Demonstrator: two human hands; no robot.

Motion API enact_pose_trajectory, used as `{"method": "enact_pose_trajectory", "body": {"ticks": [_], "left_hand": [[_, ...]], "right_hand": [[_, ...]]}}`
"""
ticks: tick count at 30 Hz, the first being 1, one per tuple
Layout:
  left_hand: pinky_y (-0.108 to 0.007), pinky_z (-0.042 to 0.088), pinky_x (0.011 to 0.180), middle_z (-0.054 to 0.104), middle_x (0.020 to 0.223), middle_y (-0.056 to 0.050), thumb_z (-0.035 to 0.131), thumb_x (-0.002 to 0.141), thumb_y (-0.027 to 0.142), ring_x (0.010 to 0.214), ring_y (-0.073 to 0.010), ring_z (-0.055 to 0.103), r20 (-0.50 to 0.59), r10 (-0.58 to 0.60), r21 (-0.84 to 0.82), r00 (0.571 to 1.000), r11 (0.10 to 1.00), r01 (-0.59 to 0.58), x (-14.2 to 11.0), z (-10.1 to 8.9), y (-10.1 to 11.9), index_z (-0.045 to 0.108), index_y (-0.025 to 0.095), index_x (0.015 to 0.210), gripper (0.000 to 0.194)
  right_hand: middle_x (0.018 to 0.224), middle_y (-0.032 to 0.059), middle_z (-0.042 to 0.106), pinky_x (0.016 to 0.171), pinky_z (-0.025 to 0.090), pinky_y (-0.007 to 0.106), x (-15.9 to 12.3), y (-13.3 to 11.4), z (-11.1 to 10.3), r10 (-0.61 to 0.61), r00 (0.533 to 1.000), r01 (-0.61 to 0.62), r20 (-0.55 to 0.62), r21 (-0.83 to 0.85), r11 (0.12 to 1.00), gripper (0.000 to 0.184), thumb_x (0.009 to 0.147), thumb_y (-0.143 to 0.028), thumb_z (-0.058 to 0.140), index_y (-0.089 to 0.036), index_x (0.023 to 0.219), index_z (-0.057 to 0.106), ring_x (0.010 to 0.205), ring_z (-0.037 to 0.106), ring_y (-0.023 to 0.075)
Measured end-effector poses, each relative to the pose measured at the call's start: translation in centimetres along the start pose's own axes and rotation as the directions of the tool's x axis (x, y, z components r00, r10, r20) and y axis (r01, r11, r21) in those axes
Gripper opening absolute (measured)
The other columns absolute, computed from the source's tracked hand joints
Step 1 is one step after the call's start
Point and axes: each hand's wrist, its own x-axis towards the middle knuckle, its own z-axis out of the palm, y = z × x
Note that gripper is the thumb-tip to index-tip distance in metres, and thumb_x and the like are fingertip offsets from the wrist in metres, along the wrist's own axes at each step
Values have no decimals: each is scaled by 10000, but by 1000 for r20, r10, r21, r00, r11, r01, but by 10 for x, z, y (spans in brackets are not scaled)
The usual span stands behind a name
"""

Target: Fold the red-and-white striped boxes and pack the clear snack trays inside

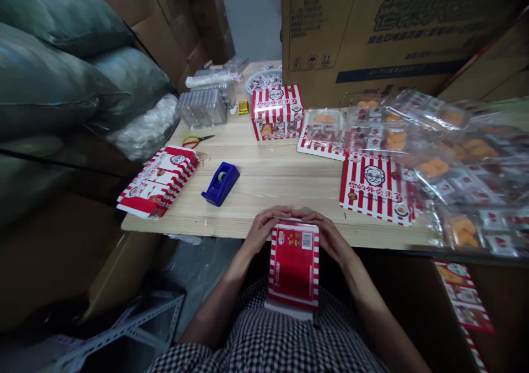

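Note:
A red-and-white striped cardboard box with a barcode leans between my body and the table's front edge. My left hand curls round its far left corner. On the opposite side my right hand wraps the far right corner. The fingers of both hands nearly meet along the box's far edge, where some fingertips are hidden. The near end of the box shows a white flap against the checked clothing. Ahead of my left hand stands a blue tape dispenser.
An assembled striped box stands at the table's back. Flat printed cartons are stacked at left, more flat cartons at right beside clear packs of toy food. Scissors, clear plastic cases and a bowl lie farther back.

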Motion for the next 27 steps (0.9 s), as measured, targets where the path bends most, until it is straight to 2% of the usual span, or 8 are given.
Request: {"method": "enact_pose_trajectory", "body": {"ticks": [4,8,11,15,18,22,27], "left_hand": [[-435,433,1082,679,1325,-129,597,929,399,1253,-316,609,84,-30,-29,996,999,32,3,-1,7,789,163,1043,325],[-403,453,1051,718,1243,-134,635,922,438,1191,-291,642,142,-69,40,987,997,64,15,-7,11,776,157,1078,351],[-360,477,997,725,1221,-120,689,890,435,1142,-264,658,190,-50,139,981,990,24,25,-13,12,762,177,1129,359],[-335,524,862,772,1063,-116,686,887,447,971,-244,708,258,-110,251,960,967,43,36,-18,14,779,163,1093,362],[-303,528,739,788,937,-109,696,874,440,803,-213,715,270,-136,286,953,957,55,40,-18,14,796,143,1026,349],[-260,485,619,775,799,-85,724,842,428,665,-172,673,250,-121,345,961,938,28,43,-16,13,809,139,897,306],[-260,468,600,769,771,-75,736,824,388,641,-167,647,244,-90,430,966,902,-25,41,-17,14,817,156,849,247]], "right_hand": [[1181,20,736,943,510,341,1,-6,-3,17,1000,-17,-13,6,1000,143,895,-389,714,-249,898,687,1089,682,202],[1144,9,739,911,520,325,4,-10,-6,12,1000,-13,-5,-56,998,203,865,-418,748,-266,989,697,1021,691,188],[1205,22,720,958,510,337,6,-14,-11,13,1000,-10,21,-142,990,295,871,-445,736,-278,1113,712,1099,669,200],[1302,45,694,1088,448,402,12,-21,-23,29,994,2,110,-268,963,338,861,-466,740,-274,1138,747,1225,624,230],[1225,48,742,1103,445,450,19,-25,-31,83,981,-21,175,-333,943,336,853,-460,745,-283,1138,760,1200,656,242],[1077,53,796,984,539,442,27,-30,-41,126,976,-49,180,-377,925,304,776,-419,814,-265,1038,797,1015,741,238],[929,35,816,797,591,348,29,-28,-46,122,981,-55,151,-388,920,226,727,-362,848,-255,923,815,803,754,187]]}}
